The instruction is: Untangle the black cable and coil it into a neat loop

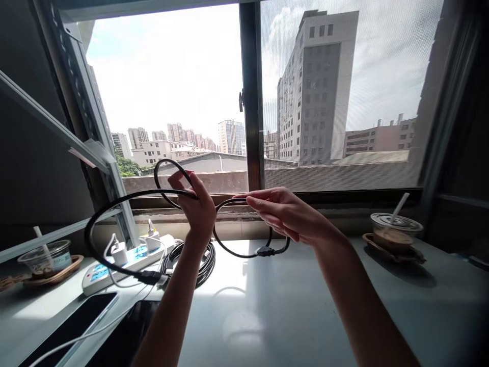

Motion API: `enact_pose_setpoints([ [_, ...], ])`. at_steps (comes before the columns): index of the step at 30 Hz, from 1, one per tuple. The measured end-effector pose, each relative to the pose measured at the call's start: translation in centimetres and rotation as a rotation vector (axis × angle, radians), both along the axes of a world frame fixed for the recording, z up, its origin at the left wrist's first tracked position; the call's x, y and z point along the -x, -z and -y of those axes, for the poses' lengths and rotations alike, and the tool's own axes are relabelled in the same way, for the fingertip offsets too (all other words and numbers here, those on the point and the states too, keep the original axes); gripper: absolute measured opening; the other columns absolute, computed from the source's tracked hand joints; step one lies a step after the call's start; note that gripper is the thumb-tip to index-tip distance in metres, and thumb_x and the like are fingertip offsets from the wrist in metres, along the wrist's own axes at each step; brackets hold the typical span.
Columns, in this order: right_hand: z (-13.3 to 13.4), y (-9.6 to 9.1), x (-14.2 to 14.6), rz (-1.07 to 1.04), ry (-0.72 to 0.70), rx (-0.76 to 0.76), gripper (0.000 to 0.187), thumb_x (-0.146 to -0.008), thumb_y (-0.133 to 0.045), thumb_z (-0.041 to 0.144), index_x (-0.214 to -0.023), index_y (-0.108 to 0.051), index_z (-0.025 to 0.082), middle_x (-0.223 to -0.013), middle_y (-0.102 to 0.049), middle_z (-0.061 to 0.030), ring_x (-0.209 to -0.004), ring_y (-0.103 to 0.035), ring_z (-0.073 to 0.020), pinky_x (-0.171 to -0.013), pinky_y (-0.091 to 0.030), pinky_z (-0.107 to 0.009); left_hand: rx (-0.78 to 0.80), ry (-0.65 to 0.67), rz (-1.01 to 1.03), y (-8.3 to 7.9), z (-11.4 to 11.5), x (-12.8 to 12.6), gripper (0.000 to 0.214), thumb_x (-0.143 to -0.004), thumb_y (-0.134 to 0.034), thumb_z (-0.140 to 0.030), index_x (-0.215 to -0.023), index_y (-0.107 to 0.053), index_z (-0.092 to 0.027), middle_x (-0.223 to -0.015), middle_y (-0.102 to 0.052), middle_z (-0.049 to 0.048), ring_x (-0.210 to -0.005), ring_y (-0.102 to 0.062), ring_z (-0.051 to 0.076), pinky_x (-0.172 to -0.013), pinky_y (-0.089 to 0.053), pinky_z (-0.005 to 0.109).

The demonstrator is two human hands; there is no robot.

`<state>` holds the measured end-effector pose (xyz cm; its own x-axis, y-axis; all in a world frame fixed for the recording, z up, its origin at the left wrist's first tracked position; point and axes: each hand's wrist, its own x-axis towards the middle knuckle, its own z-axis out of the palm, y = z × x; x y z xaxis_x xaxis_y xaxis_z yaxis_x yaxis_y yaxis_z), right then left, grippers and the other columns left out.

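Note:
A black cable (114, 203) loops in the air above the desk, in front of the window. My left hand (197, 206) is raised and pinches the cable where two loops cross. My right hand (284, 211) holds another loop of the same cable just to the right, fingers pressed together over it. A small connector (264, 251) hangs at the bottom of that loop. One end of the cable with a plug (150, 277) dangles at the lower left.
On the grey desk (275, 306) lie a coiled black cable (204, 262), a white power strip (130, 260) with chargers, a phone (74, 326) and a dark tablet. Plastic cups on coasters stand at the far left (46, 257) and right (395, 229).

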<state>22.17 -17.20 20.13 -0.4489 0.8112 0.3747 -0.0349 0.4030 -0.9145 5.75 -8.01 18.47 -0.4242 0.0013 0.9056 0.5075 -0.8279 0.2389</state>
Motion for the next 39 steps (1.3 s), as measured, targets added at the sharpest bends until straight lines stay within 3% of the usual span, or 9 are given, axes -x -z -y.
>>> enact_pose_setpoints([
  [7, -0.2, -0.3, 0.1, -0.389, -0.050, 0.090, 0.011, -0.086, -0.056, 0.023, -0.080, -0.060, 0.015, -0.043, -0.030, 0.0125, -0.028, -0.018, 0.0004, -0.026, -0.013, -0.012, -0.138, -0.137, 0.132, -0.9, 0.2, 1.1, 0.006, -0.089, -0.041, -0.013, -0.088, -0.038, -0.018, -0.085, -0.042, 0.0027, -0.061, -0.044, 0.008, -0.056, -0.038, 0.023],
  [11, -0.6, -0.7, -1.3, -0.495, 0.052, 0.046, 0.015, -0.087, -0.050, 0.019, -0.076, -0.060, 0.017, -0.047, -0.019, 0.0121, -0.031, -0.004, -0.0013, -0.027, -0.010, -0.014, -0.222, -0.171, 0.223, -0.9, -0.8, 1.8, 0.010, -0.088, -0.041, -0.009, -0.091, -0.038, -0.018, -0.090, -0.042, 0.0046, -0.074, -0.047, 0.011, -0.067, -0.042, 0.024],
  [16, -0.4, -0.7, -2.5, -0.382, 0.059, -0.073, 0.023, -0.090, -0.043, 0.025, -0.091, -0.065, 0.018, -0.050, -0.012, 0.0116, -0.034, 0.004, -0.0023, -0.028, -0.005, -0.014, -0.075, -0.056, 0.214, -0.6, -0.5, 1.4, 0.013, -0.087, -0.045, -0.007, -0.086, -0.037, -0.018, -0.083, -0.039, 0.0014, -0.063, -0.040, 0.007, -0.057, -0.037, 0.022],
  [21, -0.3, -0.1, -1.6, 0.033, -0.195, 0.025, 0.040, -0.084, -0.059, 0.041, -0.112, -0.063, 0.014, -0.043, -0.037, 0.0117, -0.026, -0.022, 0.0002, -0.026, -0.017, -0.012, -0.002, 0.258, 0.212, 0.1, 0.4, 0.4, 0.008, -0.093, -0.043, -0.021, -0.090, -0.036, -0.019, -0.088, -0.038, 0.0008, -0.059, -0.038, 0.003, -0.049, -0.037, 0.019],
  [24, -0.6, 0.2, -1.7, 0.270, -0.089, 0.046, 0.045, -0.087, -0.056, 0.040, -0.123, -0.058, 0.014, -0.051, -0.055, 0.0055, -0.032, -0.044, -0.0030, -0.031, -0.032, -0.012, -0.055, 0.323, 0.128, 0.4, 0.3, 0.3, 0.011, -0.095, -0.042, -0.029, -0.092, -0.037, -0.019, -0.087, -0.039, -0.0003, -0.053, -0.038, 0.001, -0.045, -0.036, 0.019],
  [27, -1.0, 0.2, -2.5, 0.333, 0.056, 0.056, 0.040, -0.089, -0.055, 0.032, -0.124, -0.057, 0.015, -0.055, -0.060, 0.0028, -0.037, -0.053, -0.0055, -0.033, -0.035, -0.013, -0.125, 0.276, 0.084, 0.2, 0.2, 0.5, 0.010, -0.094, -0.043, -0.029, -0.091, -0.039, -0.019, -0.079, -0.042, -0.0031, -0.045, -0.036, 0.001, -0.039, -0.031, 0.020],
  [32, -1.0, -0.2, -5.0, 0.179, 0.393, -0.047, 0.019, -0.089, -0.054, 0.028, -0.089, -0.066, 0.014, -0.055, -0.059, 0.0014, -0.033, -0.049, -0.0047, -0.030, -0.026, -0.015, -0.024, 0.217, 0.104, -0.7, 0.5, 1.0, 0.021, -0.093, -0.044, -0.032, -0.080, -0.049, -0.018, -0.053, -0.039, -0.0067, -0.036, -0.033, 0.004, -0.037, -0.022, 0.021],
  [36, -0.7, -0.7, -6.0, 0.017, 0.484, -0.187, 0.035, -0.085, -0.060, 0.037, -0.057, -0.056, 0.015, -0.051, -0.054, 0.0015, -0.031, -0.041, -0.0023, -0.030, -0.025, -0.016, 0.202, 0.279, 0.103, -0.9, 0.4, 1.3, 0.043, -0.095, -0.037, -0.042, -0.066, -0.055, -0.016, -0.040, -0.031, -0.0058, -0.031, -0.030, 0.006, -0.034, -0.023, 0.022],
  [39, -0.4, -1.0, -5.6, -0.055, 0.514, -0.259, 0.037, -0.085, -0.059, 0.036, -0.055, -0.053, 0.015, -0.052, -0.053, 0.0016, -0.032, -0.035, -0.0010, -0.031, -0.025, -0.016, 0.329, 0.390, 0.075, -0.9, 0.0, 1.4, 0.030, -0.089, -0.049, -0.041, -0.070, -0.054, -0.017, -0.041, -0.033, -0.0064, -0.033, -0.030, 0.007, -0.034, -0.025, 0.020],
])
